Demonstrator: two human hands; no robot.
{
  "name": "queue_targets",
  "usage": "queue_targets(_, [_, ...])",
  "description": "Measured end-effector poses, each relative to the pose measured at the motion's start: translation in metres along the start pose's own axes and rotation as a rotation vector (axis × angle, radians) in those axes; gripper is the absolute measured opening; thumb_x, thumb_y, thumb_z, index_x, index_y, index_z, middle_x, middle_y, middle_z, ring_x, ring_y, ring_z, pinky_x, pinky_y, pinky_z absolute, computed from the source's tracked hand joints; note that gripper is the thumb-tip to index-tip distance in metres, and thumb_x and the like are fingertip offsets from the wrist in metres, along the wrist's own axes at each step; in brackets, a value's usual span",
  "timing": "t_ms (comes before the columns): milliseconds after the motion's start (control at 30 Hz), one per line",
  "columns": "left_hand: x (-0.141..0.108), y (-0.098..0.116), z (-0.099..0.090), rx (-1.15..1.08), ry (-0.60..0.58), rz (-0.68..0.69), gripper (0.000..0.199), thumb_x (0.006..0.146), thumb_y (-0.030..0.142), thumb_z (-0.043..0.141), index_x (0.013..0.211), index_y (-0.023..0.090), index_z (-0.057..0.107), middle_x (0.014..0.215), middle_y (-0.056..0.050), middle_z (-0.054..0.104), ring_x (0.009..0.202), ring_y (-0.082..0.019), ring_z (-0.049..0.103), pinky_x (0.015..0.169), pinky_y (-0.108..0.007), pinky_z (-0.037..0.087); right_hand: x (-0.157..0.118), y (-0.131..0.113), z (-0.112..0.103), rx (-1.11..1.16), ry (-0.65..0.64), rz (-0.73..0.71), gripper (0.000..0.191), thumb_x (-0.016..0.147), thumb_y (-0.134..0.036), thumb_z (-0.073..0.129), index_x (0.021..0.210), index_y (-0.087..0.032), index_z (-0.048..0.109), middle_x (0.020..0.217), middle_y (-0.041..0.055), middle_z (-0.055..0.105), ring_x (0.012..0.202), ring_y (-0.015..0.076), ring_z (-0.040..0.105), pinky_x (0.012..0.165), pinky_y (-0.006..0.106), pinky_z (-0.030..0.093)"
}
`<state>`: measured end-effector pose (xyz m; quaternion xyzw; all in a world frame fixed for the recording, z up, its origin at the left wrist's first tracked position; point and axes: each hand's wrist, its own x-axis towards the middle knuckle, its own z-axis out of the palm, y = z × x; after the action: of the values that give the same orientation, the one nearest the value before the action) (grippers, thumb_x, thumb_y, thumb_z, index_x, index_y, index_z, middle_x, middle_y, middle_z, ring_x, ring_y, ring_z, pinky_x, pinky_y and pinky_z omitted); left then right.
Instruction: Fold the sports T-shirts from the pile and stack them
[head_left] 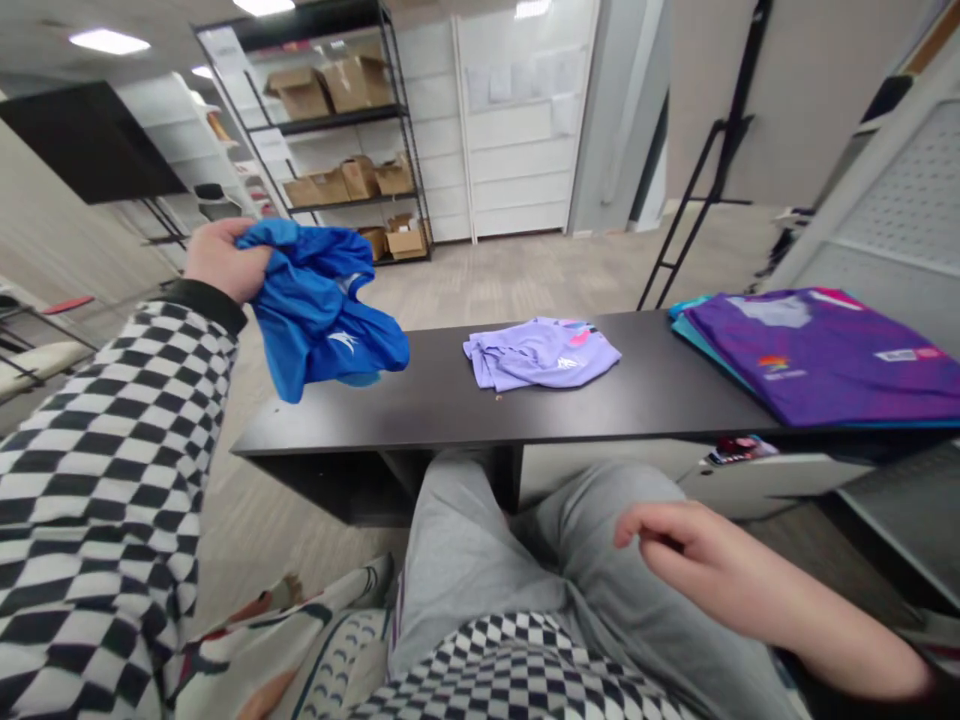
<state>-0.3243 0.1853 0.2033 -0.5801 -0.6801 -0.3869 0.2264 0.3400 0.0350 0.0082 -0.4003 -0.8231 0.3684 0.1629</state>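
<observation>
My left hand (229, 258) grips a crumpled blue garment (322, 310) with a small white logo, held up over the left end of a dark table (442, 410). A bit of teal shows beneath the garment's lower edge. On the table's middle lies a folded lavender garment (540, 355) with a white logo and a pink patch. My right hand (667, 535) hovers above my right thigh, away from the cloth; its fingers are curled loosely, apart from the thumb, and nothing shows in them.
Purple and teal garments (840, 360) are stacked at the table's right end. Below them, dark patterned cloth (742, 449) sits by an open white drawer or door. A shelf (337, 120) with cardboard boxes, a black stand (697, 190) and a screen (90, 142) are farther back.
</observation>
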Motion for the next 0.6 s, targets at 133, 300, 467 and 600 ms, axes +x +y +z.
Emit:
queue_targets(133, [-0.063,-0.013,0.017,0.159,-0.359,-0.161,0.042,0.104,0.043,0.072,0.123,0.006,0.08,0.1,0.002,0.08,0.094,-0.014,0.063,0.109,-0.031,0.056,0.012,-0.024,-0.005,-0.049,-0.04,-0.061,0.028,0.092,-0.024,0.057,0.098,-0.027,0.084,0.09,0.0016,0.084,0.083,0.0225,0.077,0.079,0.032,0.057])
queue_targets(300, [-0.169,-0.019,0.074,0.127,-0.753,-0.185,0.073,0.095,0.069,0.077,0.135,0.008,0.078,0.144,-0.018,0.078,0.134,-0.032,0.069,0.126,-0.044,0.048,0.041,-0.052,-0.01,-0.141,-0.078,-0.097,0.03,0.091,-0.022,0.058,0.099,-0.025,0.086,0.085,0.0001,0.082,0.073,0.0199,0.071,0.071,0.03,0.052])
queue_targets(467, [-0.255,-0.01,0.117,0.218,-0.756,-0.238,0.085,0.1,0.078,0.059,0.166,0.024,0.064,0.186,-0.02,0.041,0.169,-0.054,0.036,0.133,-0.076,0.03,0.1,-0.05,-0.022,-0.223,0.001,-0.09,0.031,0.092,-0.023,0.063,0.109,-0.024,0.088,0.081,-0.0002,0.081,0.067,0.0184,0.067,0.066,0.029,0.047])
queue_targets(600, [-0.282,-0.006,0.127,0.243,-0.649,-0.174,0.08,0.105,0.075,0.047,0.168,0.027,0.061,0.189,-0.017,0.035,0.17,-0.057,0.029,0.132,-0.082,0.024,0.167,-0.005,-0.024,-0.312,0.183,-0.037,0.045,0.091,-0.018,0.066,0.133,-0.02,0.083,0.096,0.005,0.085,0.08,0.0218,0.072,0.082,0.032,0.055])
